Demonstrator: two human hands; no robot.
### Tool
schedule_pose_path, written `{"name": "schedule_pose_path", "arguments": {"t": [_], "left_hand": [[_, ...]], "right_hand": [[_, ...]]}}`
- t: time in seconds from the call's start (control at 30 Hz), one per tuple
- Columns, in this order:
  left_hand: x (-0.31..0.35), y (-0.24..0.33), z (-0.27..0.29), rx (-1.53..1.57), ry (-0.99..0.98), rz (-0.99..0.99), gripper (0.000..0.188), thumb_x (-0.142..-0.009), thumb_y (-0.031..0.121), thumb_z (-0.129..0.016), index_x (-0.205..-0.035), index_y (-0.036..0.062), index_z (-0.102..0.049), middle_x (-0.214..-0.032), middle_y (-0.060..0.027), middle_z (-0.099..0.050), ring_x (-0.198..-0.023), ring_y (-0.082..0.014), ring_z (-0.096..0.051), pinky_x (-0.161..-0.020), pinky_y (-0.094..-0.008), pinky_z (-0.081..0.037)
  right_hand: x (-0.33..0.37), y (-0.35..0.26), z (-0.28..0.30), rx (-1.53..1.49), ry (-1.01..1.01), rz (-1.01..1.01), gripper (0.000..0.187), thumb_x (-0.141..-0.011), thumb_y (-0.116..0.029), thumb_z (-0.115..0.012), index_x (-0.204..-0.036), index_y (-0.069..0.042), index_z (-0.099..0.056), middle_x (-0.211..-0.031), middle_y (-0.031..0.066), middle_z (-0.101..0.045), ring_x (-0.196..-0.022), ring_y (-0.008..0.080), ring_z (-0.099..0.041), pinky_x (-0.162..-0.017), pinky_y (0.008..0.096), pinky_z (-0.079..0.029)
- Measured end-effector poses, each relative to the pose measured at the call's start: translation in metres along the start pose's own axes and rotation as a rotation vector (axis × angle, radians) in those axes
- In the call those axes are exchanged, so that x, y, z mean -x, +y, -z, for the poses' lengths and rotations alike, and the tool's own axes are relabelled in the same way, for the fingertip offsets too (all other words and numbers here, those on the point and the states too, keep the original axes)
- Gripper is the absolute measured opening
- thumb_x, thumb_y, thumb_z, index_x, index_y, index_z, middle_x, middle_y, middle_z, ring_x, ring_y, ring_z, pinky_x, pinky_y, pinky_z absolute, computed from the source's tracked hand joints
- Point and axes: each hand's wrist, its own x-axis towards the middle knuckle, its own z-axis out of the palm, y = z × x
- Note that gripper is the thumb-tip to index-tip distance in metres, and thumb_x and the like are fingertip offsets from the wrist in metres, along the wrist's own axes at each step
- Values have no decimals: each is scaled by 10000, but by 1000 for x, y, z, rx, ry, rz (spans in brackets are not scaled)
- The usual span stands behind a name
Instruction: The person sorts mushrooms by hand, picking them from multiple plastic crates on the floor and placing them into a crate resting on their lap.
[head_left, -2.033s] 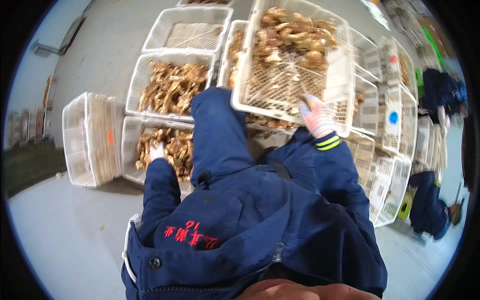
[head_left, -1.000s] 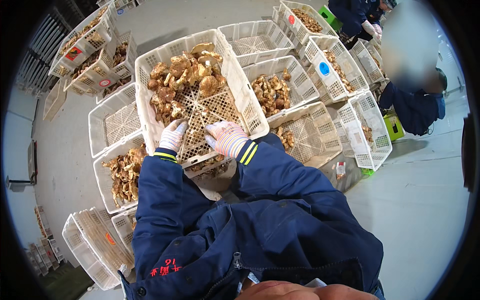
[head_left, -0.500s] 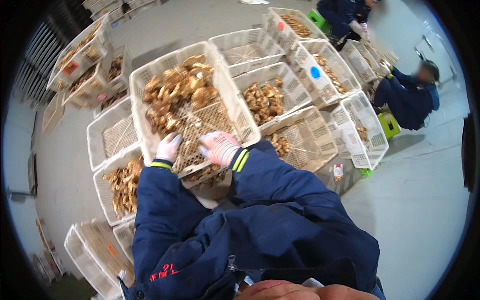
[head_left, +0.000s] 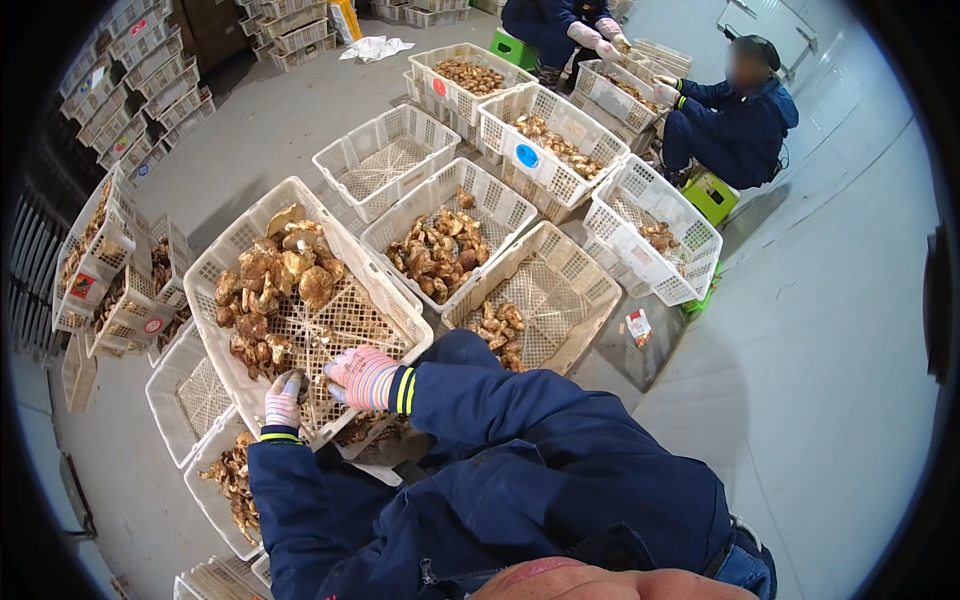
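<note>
A white plastic crate [head_left: 400, 325] stands tilted in front of me, with brown mushrooms [head_left: 262, 285] heaped toward its far left and bare lattice floor near me. My left hand [head_left: 283, 402], in a striped knit glove, is closed at the crate's near edge around a brown mushroom [head_left: 291, 381]. Just right of it, low over the lattice, my right hand [head_left: 363, 378] has its fingers curled together, pointing toward the left hand. Whatever those fingers hold, if anything, is too small to make out. Small pale scraps [head_left: 325, 338] lie on the lattice beyond.
To the right stand a crate with mushrooms [head_left: 436, 255], a sparsely filled crate [head_left: 548, 300] and a bare crate [head_left: 385, 168]. More mushrooms fill a crate [head_left: 225, 500] at my left. Two co-workers [head_left: 725, 130] sit beyond at the right. Crate stacks [head_left: 140, 80] line the far left.
My view has swung, so the crates sit farther left and lower. My left hand now has a mushroom in its fingers, and my right hand has come closer to it, fingers curled.
</note>
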Motion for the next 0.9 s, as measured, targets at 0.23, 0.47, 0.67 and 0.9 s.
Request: {"name": "schedule_pose_path", "arguments": {"t": [0.23, 0.47, 0.67, 0.9], "left_hand": [[4, 5, -2, -67, 13, 41, 275, -888, 184, -560, -1079, -12, -588, -926, -62, -628, -804, -121, -578, -719, -240, -467], [5, 6, 5, -657, -54, -323, 275, -913, 177, -463, -1109, 23, -580, -1067, -140, -601, -986, -183, -570, -838, -289, -454], [-14, -7, 7, -284, 32, -46, 409, -863, 307, -550, -1127, -4, -581, -1006, -121, -645, -934, -160, -583, -821, -280, -444], [-16, -29, 21, -368, -58, -183, 363, -891, 223, -551, -1174, -3, -540, -987, -77, -631, -909, -133, -565, -807, -260, -443]], "right_hand": [[1, 1, 5, -24, -36, 43, 309, -842, -313, -514, -953, -39, -601, -810, 135, -615, -785, 311, -596, -723, 407, -464], [-5, -5, 18, -4, -131, 9, 330, -846, -327, -471, -894, -29, -604, -902, 169, -630, -868, 334, -598, -779, 418, -471], [-18, 15, -4, -193, -15, -13, 347, -862, -316, -488, -1116, -102, -588, -1028, 174, -615, -947, 322, -590, -840, 396, -457], [-151, 35, 39, -189, 204, -149, 560, -802, -286, -574, -1299, -85, -414, -1213, 193, -530, -1121, 335, -505, -967, 374, -391]]}}
